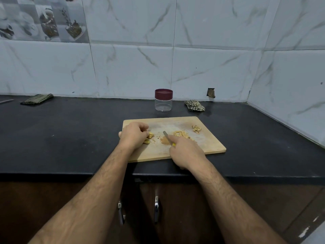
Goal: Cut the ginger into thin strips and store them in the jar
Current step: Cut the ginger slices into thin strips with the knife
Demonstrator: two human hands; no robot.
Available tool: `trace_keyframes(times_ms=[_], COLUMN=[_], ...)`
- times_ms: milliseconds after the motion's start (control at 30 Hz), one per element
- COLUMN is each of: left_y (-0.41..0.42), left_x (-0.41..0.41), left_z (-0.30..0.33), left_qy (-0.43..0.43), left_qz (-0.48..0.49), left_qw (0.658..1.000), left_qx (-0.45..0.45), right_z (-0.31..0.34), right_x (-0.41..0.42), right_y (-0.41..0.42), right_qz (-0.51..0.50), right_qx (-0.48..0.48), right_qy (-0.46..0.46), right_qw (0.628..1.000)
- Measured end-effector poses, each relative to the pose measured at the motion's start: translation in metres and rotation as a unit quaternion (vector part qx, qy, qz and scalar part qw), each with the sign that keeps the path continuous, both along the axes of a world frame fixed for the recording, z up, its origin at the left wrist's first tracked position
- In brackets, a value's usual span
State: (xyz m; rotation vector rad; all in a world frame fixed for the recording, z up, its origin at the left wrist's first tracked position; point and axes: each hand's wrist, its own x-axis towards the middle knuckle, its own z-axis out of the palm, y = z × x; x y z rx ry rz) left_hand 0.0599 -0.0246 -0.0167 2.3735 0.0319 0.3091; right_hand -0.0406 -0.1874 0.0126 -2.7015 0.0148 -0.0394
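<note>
Black counter (70,131); pale ginger strips (181,133) heaped; left hand (133,136) fingers clamped on slices (149,137); right hand (184,152) grips knife (168,138).

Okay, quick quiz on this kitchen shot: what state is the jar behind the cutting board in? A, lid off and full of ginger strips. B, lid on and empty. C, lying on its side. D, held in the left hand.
B: the jar stands upright on the counter behind the cutting board, its maroon lid on and its clear body empty.
</note>
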Motion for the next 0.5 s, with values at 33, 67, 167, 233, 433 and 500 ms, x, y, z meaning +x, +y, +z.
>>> trace_keyframes(times_ms=[33, 67, 167, 233, 433, 500], left_y=[0.002, 0.003, 0.004, 0.004, 0.002, 0.000], left_x=[0.001, 0.003, 0.005, 0.006, 0.008, 0.008], left_z=[0.000, 0.001, 0.003, 0.005, 0.015, 0.021], left_qy=[0.000, -0.004, -0.028, -0.040, 0.006, 0.017], left_qz=[-0.008, -0.012, -0.011, -0.015, -0.067, -0.074], left_qw=[1.000, 1.000, 0.998, 0.995, 0.981, 0.969], left_qx=[0.008, 0.015, 0.057, 0.087, 0.183, 0.233], right_z=[0.000, -0.001, -0.002, -0.003, -0.005, -0.006], right_x=[0.000, 0.001, 0.001, 0.002, 0.003, 0.003], right_y=[0.000, -0.001, -0.002, -0.002, -0.002, -0.003], right_qz=[0.000, 0.000, -0.002, -0.002, -0.003, -0.001], right_qx=[0.003, 0.006, 0.012, 0.015, 0.021, 0.021], right_qy=[0.000, -0.001, -0.005, -0.006, -0.006, -0.010], right_qw=[1.000, 1.000, 1.000, 1.000, 1.000, 1.000])
